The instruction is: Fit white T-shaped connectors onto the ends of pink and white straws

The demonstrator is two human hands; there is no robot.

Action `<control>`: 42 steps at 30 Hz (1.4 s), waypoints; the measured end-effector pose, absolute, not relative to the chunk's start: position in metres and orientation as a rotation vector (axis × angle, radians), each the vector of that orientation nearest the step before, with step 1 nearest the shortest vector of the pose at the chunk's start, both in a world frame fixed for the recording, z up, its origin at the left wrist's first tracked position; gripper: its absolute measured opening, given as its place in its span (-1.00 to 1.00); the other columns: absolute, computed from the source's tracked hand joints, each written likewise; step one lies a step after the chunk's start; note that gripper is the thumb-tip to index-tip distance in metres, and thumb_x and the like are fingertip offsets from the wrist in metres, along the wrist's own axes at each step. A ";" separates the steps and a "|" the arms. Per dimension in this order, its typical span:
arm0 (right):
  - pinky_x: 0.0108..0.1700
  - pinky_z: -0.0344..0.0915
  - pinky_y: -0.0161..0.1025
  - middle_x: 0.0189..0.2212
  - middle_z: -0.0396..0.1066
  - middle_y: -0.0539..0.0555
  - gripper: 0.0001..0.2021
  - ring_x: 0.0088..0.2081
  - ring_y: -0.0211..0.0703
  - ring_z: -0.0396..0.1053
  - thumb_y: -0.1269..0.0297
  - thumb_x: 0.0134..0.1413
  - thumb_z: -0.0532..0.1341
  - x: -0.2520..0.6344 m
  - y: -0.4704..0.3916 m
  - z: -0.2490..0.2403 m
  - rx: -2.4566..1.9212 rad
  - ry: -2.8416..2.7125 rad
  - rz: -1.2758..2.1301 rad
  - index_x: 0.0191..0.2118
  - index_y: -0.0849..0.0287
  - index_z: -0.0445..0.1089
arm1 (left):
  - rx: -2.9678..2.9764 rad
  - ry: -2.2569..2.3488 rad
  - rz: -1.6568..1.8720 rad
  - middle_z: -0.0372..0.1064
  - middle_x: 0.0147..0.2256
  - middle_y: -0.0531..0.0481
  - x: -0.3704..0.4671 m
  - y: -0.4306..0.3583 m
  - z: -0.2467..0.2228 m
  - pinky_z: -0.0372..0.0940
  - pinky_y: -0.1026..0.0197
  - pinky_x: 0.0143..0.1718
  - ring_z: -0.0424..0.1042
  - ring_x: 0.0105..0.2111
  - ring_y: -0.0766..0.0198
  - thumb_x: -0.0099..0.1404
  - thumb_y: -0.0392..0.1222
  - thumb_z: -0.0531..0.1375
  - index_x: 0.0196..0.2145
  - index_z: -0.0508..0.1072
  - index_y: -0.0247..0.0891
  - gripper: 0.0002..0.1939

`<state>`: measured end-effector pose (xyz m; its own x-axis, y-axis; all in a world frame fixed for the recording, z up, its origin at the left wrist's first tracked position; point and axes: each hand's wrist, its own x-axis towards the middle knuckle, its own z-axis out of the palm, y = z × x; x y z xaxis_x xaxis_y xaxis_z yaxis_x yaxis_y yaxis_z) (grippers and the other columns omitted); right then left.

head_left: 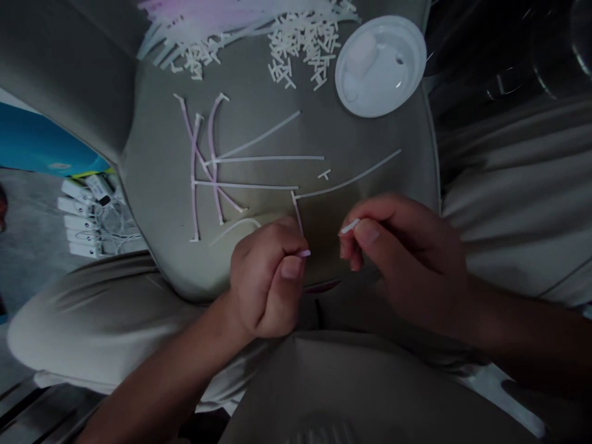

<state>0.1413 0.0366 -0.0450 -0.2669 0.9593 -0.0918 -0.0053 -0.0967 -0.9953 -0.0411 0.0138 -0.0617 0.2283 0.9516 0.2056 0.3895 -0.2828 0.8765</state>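
My left hand (268, 277) is closed in a fist around a thin purple tube (304, 253); its tip pokes out between thumb and forefinger. From that fist, purple tubing rises to a white T-shaped connector (295, 196), from which a clear tube (354, 180) runs to the right. Across a small gap, my right hand (407, 259) pinches a small white connector (350, 226) between thumb and forefinger. A loose T-shaped connector (325, 175) lies just beyond the hands. Several joined purple and clear tube pieces (194, 209) lie to the left on the grey seat (157, 142).
Heaped white connectors (303, 43) and a bundle of pinkish and clear tubes (203, 18) lie at the far edge. A white dish (398, 43) with a pale lump inside stands at the far right. White boxes with cables (83, 228) are on the floor at left.
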 end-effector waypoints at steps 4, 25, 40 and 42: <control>-0.42 0.28 -0.32 -0.46 0.38 -0.11 -0.78 -0.46 -0.36 0.32 0.30 0.40 0.13 0.140 0.035 -0.045 -1.094 -1.401 1.488 -0.34 0.06 0.37 | 1.837 1.137 1.134 0.22 -0.50 0.09 -0.033 0.017 -0.058 0.16 0.21 -0.49 0.26 -0.51 0.35 0.50 -0.20 0.00 -0.27 0.29 -0.16 -0.85; -0.38 0.34 -0.29 -0.47 0.39 -0.08 -0.84 -0.42 -0.30 0.37 0.37 0.37 0.12 0.144 0.037 -0.045 -1.009 -1.656 1.288 -0.29 0.06 0.32 | 1.892 1.099 1.130 0.45 -0.50 0.11 -0.028 0.020 -0.053 0.31 0.38 -0.52 0.38 -0.56 0.46 0.50 -0.28 0.07 -0.26 0.38 -0.23 -0.84; -0.42 0.34 -0.27 -0.52 0.36 -0.09 -0.84 -0.45 -0.29 0.38 0.39 0.35 0.11 0.145 0.038 -0.045 -1.032 -1.690 1.280 -0.31 0.06 0.29 | 1.900 1.068 1.130 0.48 -0.47 0.08 -0.028 0.021 -0.055 0.37 0.40 -0.50 0.45 -0.52 0.47 0.52 -0.27 0.06 -0.27 0.37 -0.23 -0.83; -0.42 0.33 -0.27 -0.52 0.36 -0.10 -0.84 -0.45 -0.30 0.37 0.40 0.34 0.13 0.144 0.038 -0.044 -1.049 -1.689 1.270 -0.31 0.05 0.29 | 1.904 1.075 1.129 0.49 -0.47 0.08 -0.028 0.020 -0.055 0.37 0.41 -0.50 0.45 -0.52 0.47 0.52 -0.26 0.06 -0.28 0.37 -0.23 -0.83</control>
